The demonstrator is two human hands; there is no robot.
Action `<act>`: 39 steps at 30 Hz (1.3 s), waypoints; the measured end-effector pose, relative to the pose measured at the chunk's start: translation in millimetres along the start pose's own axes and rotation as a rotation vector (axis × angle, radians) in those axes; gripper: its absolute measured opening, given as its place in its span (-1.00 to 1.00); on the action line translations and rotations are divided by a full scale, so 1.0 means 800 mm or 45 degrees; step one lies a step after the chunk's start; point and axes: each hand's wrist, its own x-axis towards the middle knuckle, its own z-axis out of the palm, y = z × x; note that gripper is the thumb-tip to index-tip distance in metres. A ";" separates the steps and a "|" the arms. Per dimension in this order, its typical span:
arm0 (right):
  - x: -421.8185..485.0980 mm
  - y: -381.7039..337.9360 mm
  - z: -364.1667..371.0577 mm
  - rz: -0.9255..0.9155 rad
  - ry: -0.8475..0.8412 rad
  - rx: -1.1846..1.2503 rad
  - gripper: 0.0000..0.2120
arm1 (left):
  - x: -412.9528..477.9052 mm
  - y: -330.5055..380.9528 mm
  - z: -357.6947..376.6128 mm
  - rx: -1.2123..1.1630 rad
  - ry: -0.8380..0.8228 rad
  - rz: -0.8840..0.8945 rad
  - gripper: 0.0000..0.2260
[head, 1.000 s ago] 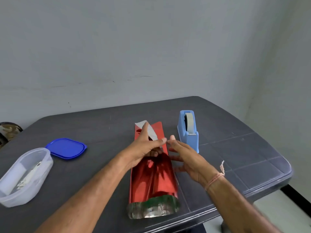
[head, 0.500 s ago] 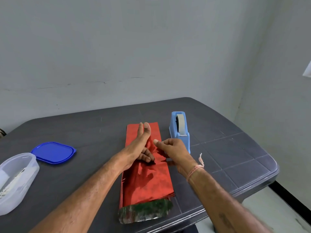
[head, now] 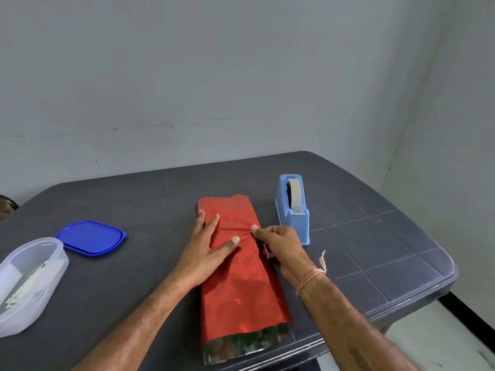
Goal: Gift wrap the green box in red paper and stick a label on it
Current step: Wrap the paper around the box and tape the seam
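Left hand [head: 206, 250] now flat, fingers spread, on red paper [head: 241, 285]; right hand [head: 278, 245] pinches tape strip [head: 235, 230] across seam. Seam likely fixed; green box [head: 241, 344] end uncovered.

Flattens the red paper [head: 241, 290] and pinches its right edge.
Turns the left grip [head: 206, 249] from edge-on with thumb raised to palm down, fingers spread across the paper. Shifts the right grip [head: 281, 245] from open fingers meeting the left's to a thumb-and-fingertip pinch at the paper's right side, with creases running from it. Hides the white flap lifted at the far end a second ago under closed, flat paper.
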 end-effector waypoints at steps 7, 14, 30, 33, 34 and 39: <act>0.005 0.004 0.006 0.063 0.028 0.063 -0.69 | 0.001 0.010 0.004 0.224 -0.017 -0.098 -0.11; 0.004 0.006 0.009 0.033 0.028 0.051 -0.66 | 0.007 0.014 0.005 0.668 0.010 -0.088 -0.11; -0.006 0.004 0.005 0.116 -0.123 0.238 -0.62 | 0.173 0.010 -0.021 -0.164 0.070 -0.278 -0.68; -0.004 0.003 0.001 0.147 -0.147 0.238 -0.64 | 0.185 0.016 -0.025 -0.156 -0.062 -0.324 -0.56; -0.003 0.003 0.000 0.157 -0.156 0.226 -0.63 | 0.188 0.019 -0.025 -0.136 -0.087 -0.358 -0.54; -0.002 0.001 -0.004 0.184 -0.182 0.207 -0.62 | 0.200 0.026 -0.023 -0.161 -0.149 -0.418 -0.66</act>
